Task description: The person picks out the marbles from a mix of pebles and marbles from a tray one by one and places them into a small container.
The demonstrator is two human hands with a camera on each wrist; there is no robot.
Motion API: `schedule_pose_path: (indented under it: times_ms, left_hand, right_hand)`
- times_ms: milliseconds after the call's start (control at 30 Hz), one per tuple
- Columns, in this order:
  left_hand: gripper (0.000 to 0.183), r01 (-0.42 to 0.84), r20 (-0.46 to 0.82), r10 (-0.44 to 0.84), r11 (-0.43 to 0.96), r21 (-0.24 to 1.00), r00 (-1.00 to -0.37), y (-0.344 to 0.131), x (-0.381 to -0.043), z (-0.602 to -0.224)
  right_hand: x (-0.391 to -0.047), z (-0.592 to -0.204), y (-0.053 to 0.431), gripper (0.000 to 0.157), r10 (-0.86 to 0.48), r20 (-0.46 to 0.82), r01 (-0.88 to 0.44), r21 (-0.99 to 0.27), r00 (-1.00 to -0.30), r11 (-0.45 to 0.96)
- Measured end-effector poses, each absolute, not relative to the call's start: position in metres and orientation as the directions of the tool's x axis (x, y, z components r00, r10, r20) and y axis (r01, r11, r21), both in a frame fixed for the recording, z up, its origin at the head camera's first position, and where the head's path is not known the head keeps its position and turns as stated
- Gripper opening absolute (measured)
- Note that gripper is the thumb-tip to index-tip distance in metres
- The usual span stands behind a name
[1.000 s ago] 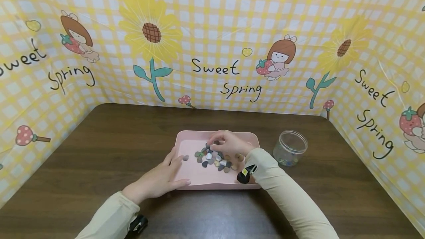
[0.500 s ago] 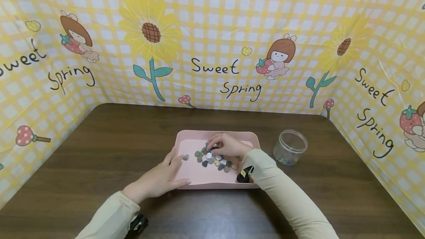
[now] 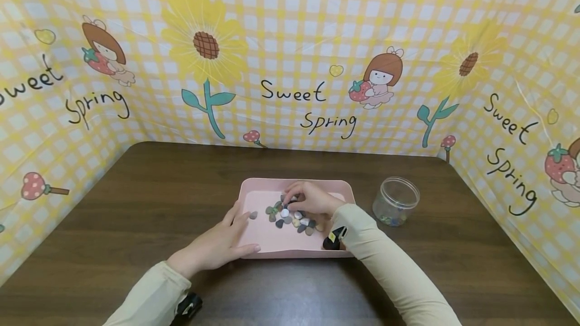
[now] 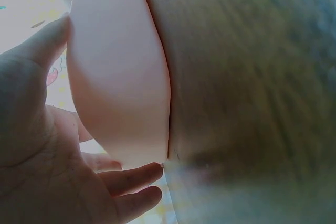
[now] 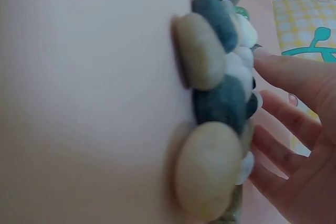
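In the head view, a pink tray holds a cluster of pebbles in grey, white, tan and dark shades. My left hand lies at its left front corner, thumb at the near rim and fingers along the left side. Among the far pebbles is my right hand, fingers bent downward. The right wrist view shows its thumb and fingers spread apart behind the heap, tips at the stones; nearer stones partly hide them. A lone grey pebble sits close to the left fingertips.
Right of the tray stands a lidless clear jar with small greenish and blue pieces at its bottom. Both stand on a dark wooden table. A yellow checked cloth hangs behind and at both sides.
Over the last second my right hand has shifted slightly lower and nearer within the pebble cluster, then stayed almost still. The left hand and the jar keep their places.
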State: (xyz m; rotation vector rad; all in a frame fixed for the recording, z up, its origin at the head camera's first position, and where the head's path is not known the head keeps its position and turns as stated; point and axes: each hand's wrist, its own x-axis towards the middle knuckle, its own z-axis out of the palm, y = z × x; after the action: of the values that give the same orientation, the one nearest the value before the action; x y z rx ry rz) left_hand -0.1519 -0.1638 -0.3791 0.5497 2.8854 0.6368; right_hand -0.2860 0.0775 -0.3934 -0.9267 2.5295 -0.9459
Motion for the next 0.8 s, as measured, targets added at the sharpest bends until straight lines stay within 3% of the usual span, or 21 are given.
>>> schedule_pose_path:
  times_ms: [333,800]
  left_hand:
    - [0.085,0.311,-0.064,0.373,0.847,0.431,-0.926,-0.164,-0.152,-0.379]
    - [0.086,0.308,-0.066,0.373,0.842,0.443,-0.925,-0.164,-0.153,-0.380]
  right_hand:
    - [-0.281,-0.380,0.084,0.011,-0.641,-0.017,-0.435,-0.721,-0.767,0.540]
    - [-0.278,-0.364,0.093,0.015,-0.670,0.110,-0.553,-0.669,-0.734,0.496]
